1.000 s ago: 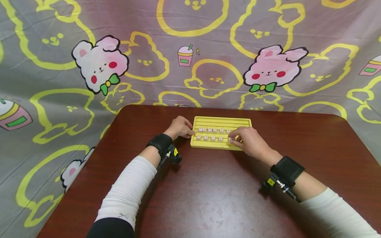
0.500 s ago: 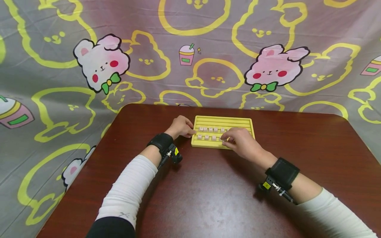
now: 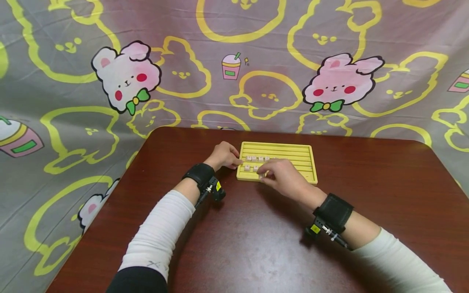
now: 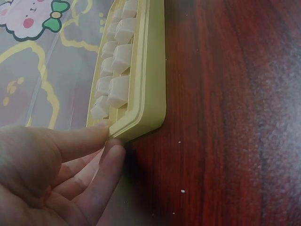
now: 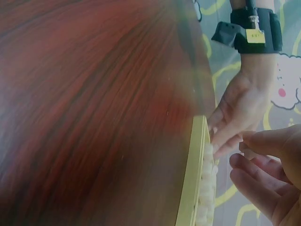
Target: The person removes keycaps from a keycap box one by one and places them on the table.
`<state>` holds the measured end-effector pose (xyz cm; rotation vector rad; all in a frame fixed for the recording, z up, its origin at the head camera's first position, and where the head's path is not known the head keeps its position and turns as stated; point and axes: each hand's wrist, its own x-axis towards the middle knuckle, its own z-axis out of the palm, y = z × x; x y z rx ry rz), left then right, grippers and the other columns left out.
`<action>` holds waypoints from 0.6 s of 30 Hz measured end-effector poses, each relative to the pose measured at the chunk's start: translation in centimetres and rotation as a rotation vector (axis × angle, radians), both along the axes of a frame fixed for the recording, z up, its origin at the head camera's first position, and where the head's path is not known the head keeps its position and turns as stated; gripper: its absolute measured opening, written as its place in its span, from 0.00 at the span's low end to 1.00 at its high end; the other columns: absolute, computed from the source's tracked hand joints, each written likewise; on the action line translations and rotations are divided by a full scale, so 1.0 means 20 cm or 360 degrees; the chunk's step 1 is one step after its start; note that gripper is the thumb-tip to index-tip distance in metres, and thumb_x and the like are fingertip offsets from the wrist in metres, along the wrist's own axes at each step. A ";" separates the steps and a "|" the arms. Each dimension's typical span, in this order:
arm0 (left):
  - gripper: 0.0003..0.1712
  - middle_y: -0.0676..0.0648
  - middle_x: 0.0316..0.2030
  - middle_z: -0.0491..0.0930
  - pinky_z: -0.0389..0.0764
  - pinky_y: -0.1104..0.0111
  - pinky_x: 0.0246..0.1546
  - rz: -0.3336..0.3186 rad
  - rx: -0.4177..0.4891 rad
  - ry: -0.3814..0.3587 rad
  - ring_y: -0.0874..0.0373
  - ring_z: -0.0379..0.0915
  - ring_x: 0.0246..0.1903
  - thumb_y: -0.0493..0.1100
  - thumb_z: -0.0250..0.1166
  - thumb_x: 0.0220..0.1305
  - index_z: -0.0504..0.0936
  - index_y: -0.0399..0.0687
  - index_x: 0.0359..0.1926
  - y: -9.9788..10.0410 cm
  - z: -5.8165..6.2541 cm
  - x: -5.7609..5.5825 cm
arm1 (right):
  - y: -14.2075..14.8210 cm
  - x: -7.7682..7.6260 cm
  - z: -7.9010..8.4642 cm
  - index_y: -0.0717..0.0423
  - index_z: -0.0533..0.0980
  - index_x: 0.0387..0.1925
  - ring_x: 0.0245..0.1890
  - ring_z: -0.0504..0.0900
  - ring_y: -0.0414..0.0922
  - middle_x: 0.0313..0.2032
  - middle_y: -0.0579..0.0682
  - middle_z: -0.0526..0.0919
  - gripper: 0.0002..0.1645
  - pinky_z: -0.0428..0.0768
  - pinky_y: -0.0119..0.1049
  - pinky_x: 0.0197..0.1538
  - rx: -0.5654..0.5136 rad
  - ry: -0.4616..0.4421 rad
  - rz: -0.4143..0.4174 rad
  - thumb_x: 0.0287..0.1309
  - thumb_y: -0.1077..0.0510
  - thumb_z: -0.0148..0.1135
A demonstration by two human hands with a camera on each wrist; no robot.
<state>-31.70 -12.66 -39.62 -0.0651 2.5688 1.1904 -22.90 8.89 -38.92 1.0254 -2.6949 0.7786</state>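
A yellow ridged tray lies near the back of the table and bears two rows of small white keycaps. My left hand pinches the tray's left edge, with the thumb above and fingers below in the left wrist view. Over the tray's front row, my right hand has its thumb and fingertips together. A small pale piece, apparently a white keycap, shows between them in the right wrist view. The right hand hides part of both rows in the head view.
The brown wooden table extends around the tray on all sides. Behind it hangs a grey cloth printed with cartoon rabbits and yellow outlines. Each wrist wears a black strap with a small camera.
My right hand has moved left along the front row, from the tray's right part to nearer its middle, uncovering the right end. The left hand keeps its hold on the tray's edge.
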 end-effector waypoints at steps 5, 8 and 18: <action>0.14 0.35 0.51 0.77 0.90 0.66 0.35 -0.0024 -0.0017 0.0019 0.57 0.83 0.27 0.35 0.74 0.56 0.83 0.33 0.43 0.00 0.01 0.01 | -0.06 0.01 -0.01 0.54 0.86 0.40 0.36 0.86 0.42 0.38 0.47 0.88 0.08 0.86 0.36 0.41 0.0011 0.0003 0.0039 0.58 0.60 0.70; 0.15 0.34 0.51 0.76 0.90 0.65 0.37 -0.0027 -0.0018 0.0017 0.57 0.83 0.27 0.36 0.74 0.57 0.83 0.33 0.43 0.00 0.01 0.02 | -0.10 0.01 -0.03 0.54 0.86 0.39 0.37 0.86 0.42 0.37 0.46 0.88 0.07 0.85 0.36 0.42 0.0009 0.0006 0.0066 0.59 0.60 0.70; 0.15 0.34 0.52 0.76 0.90 0.63 0.38 -0.0032 0.0001 0.0027 0.57 0.83 0.26 0.35 0.73 0.57 0.84 0.32 0.44 -0.01 0.01 0.02 | -0.22 0.02 -0.08 0.52 0.85 0.38 0.36 0.85 0.38 0.34 0.43 0.87 0.05 0.84 0.34 0.41 0.0016 0.0013 0.0108 0.59 0.58 0.69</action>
